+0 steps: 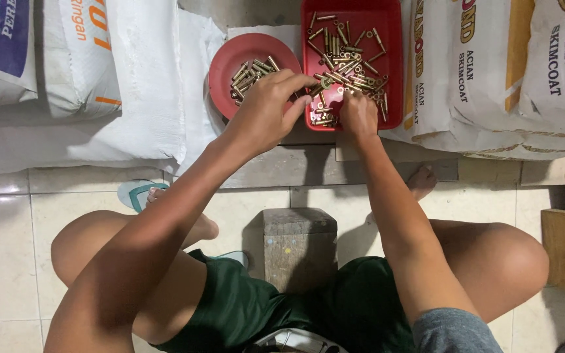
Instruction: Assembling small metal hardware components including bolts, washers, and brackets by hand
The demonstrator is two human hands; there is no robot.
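Between the white sacks (pixel 132 78), a round red bowl (pixel 227 62) of brass pins sits beside a red rectangular tray (pixel 393 65) of more pins (pixel 351 62). Left hand (pixel 266 111) pinches a pin at the tray's near-left edge in a narrow grip; right hand (pixel 359 114) presses fingertips into the pile, grip unclear.

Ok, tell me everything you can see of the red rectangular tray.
The tray is a shallow red rectangle, plastic by its look, with a raised rim and rounded corners. It lies flat between white sacks, right of a round red dish. Small brass-coloured metal pieces lie scattered in it, thickest near the middle. The right hand rests inside its near end; the left hand reaches over its left edge.
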